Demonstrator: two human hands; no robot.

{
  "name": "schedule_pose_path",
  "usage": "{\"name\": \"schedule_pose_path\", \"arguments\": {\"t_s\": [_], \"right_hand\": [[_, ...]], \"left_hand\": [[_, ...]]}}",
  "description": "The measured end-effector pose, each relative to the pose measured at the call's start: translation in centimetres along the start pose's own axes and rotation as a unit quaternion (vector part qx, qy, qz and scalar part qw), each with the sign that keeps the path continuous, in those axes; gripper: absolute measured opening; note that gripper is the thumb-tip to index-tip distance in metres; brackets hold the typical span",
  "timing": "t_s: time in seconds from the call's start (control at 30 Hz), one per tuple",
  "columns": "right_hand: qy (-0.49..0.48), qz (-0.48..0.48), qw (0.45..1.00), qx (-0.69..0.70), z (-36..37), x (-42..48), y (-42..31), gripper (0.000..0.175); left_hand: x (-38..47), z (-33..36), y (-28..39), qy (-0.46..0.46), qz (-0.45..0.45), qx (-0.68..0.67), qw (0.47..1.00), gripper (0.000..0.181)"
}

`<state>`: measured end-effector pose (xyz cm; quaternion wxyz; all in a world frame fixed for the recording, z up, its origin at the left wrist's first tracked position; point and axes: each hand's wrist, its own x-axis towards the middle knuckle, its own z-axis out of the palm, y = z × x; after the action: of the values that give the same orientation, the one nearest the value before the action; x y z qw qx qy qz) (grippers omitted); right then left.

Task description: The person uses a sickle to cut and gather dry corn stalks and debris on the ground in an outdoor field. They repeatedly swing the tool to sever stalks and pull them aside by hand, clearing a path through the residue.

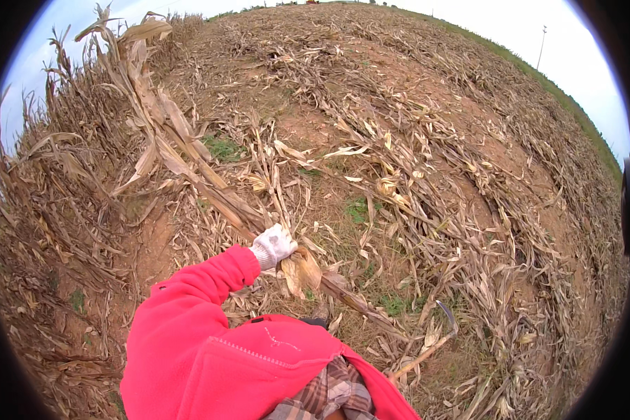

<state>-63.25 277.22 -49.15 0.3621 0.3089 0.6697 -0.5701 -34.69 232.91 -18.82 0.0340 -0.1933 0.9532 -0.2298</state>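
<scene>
My left hand (276, 244), in a white knit glove, grips a bunch of dry corn stalks (218, 197). Their leafy tops reach up to the upper left, and the lower ends (365, 310) slant down to the right. Just below the glove hangs a husk-covered ear of corn (302, 270). A sickle with a curved metal blade (448, 316) and a wooden handle (425, 357) juts out from behind my pink jacket at the lower right. My right hand is out of view, so what it holds does not show.
Dry corn plants (68, 131) stand along the left. Cut stalks lie in long rows (415, 142) over reddish soil (383, 63) to the right. Small green weeds (223, 148) grow between them. A utility pole (542, 47) rises at the far right.
</scene>
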Motion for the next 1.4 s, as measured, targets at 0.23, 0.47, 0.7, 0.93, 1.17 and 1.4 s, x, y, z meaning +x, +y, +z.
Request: {"name": "schedule_pose_path", "arguments": {"t_s": [0.23, 0.47, 0.7, 0.93, 1.17, 1.4], "right_hand": [[-0.090, 0.024, 0.996, -0.004, 8.2, 4.8, -9.1, 0.022], [-0.140, 0.044, 0.988, 0.055, 13.0, 8.5, -14.6, 0.026], [-0.003, -0.009, 0.998, -0.057, 15.8, 6.7, -22.4, 0.026], [-0.072, 0.049, 0.996, -0.003, 16.1, 10.4, -30.8, 0.034], [-0.186, 0.022, 0.973, -0.135, 14.4, 13.4, -36.6, 0.035], [-0.085, -0.018, 0.971, -0.222, 10.0, 14.7, -34.4, 0.019]], "left_hand": [[6.9, 1.2, -5.2, 0.049, -0.059, -0.026, 0.997, 0.012], [13.0, -1.6, -10.4, 0.124, -0.089, -0.011, 0.988, 0.015], [20.8, -9.1, -12.6, 0.213, -0.106, 0.035, 0.971, 0.020], [33.2, -14.7, -11.7, 0.310, -0.076, 0.061, 0.946, 0.026], [61.6, -17.8, -11.8, 0.362, -0.027, 0.130, 0.923, 0.040], [70.1, -15.4, -3.4, 0.253, 0.060, 0.223, 0.939, 0.042]]}}
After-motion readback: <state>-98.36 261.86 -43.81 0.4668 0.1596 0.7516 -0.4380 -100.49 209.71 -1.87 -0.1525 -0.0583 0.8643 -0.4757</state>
